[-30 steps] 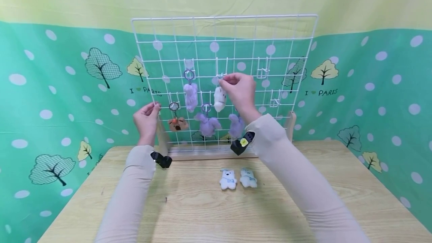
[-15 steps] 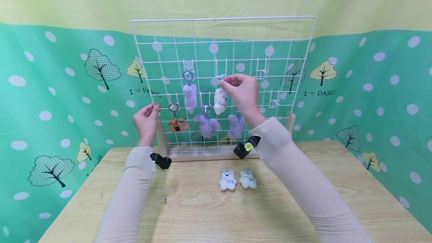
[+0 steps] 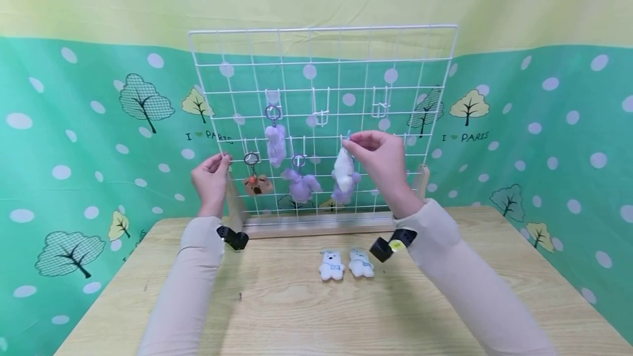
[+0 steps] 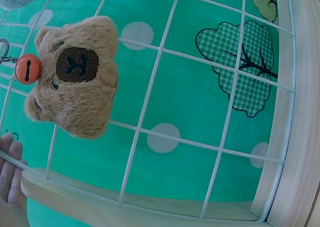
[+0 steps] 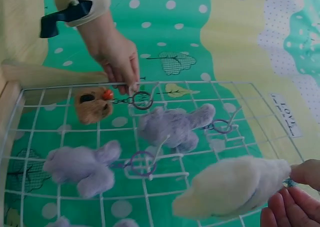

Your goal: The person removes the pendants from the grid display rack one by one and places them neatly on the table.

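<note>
"One worktop [image 3: 296, 312] is the biggest thing; what stands on it?"

"At its back, a white rack [image 3: 339, 90], upright; the person's left hand [image 3: 210, 185] pinches its left edge, fingers narrowed onto the wire; it looks stiff but light, so I'd expect it to shift if tugged; that edge seems a fair place to steady it."

"And the right hand [image 3: 378, 159]?"

"Thumb and fingers closed on the top of a white toy [image 3: 344, 168]; it hangs from that pinch in front of the rack, overlapping a purple toy [image 3: 341, 196] in the head view; whether the two touch, I cannot tell."

"How will the white one handle?"

"Soft and light, judging by its fluffy pile; it should squash rather than break, and swing with any quick move; the fur is unlikely to be slippery, but a hold round the belly would give and let it twist."

"So take it by the top?"

"I would; two white bears [image 3: 331, 265] [image 3: 361, 262] lie side by side on the worktop, and seem just as soft; on the held one, the smallest part is a blue fitting [image 5: 288, 182], half hidden between the fingers; pinched there, the body hangs free; it looks thin, so pull gently."
</note>
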### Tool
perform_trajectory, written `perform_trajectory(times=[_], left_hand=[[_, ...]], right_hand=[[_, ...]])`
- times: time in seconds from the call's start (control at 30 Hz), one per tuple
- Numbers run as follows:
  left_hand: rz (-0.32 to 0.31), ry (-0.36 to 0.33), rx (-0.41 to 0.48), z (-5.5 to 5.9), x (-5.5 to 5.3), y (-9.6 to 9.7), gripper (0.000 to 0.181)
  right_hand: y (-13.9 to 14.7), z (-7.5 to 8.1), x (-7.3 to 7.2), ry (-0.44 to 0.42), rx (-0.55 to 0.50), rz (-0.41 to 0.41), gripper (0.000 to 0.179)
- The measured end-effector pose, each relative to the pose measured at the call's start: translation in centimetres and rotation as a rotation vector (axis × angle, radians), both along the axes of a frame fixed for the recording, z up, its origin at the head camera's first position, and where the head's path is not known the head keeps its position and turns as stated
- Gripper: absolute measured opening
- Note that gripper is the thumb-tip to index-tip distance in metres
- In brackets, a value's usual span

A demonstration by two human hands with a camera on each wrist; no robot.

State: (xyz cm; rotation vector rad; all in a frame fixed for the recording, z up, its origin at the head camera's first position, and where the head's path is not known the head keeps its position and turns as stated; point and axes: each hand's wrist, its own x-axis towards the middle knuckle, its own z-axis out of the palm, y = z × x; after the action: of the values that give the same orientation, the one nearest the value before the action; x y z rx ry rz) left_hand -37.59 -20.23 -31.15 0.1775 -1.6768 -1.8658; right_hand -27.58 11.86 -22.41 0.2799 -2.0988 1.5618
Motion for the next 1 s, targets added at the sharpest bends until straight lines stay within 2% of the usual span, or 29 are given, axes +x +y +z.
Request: perform_trajectory(times=[0.23, 0.5, 0.73, 1.0], left_hand=[[0.012, 0.006, -0.006, -0.1, 0.0, 0.0, 0.025], [0.022, 0.008, -0.035, 0.1, 0.1, -0.1, 0.027], [0.006, 0.014, -0.012, 0.1, 0.2, 0.0, 0.027], [0.013, 0.013, -0.014, 0.0, 0.1, 0.0, 0.027]], right_hand=[[3.2, -2.9, 0.7, -0.059, 0.050, -0.038, 0.030], [6.1, -6.4, 1.7, -0.137, 0.045, -0.044, 0.035], [7.7, -9.6, 2.5, -0.224, 0.022, -0.073, 0.037], [9.2, -12.9, 3.2, -0.293, 0.008, -0.037, 0.035]])
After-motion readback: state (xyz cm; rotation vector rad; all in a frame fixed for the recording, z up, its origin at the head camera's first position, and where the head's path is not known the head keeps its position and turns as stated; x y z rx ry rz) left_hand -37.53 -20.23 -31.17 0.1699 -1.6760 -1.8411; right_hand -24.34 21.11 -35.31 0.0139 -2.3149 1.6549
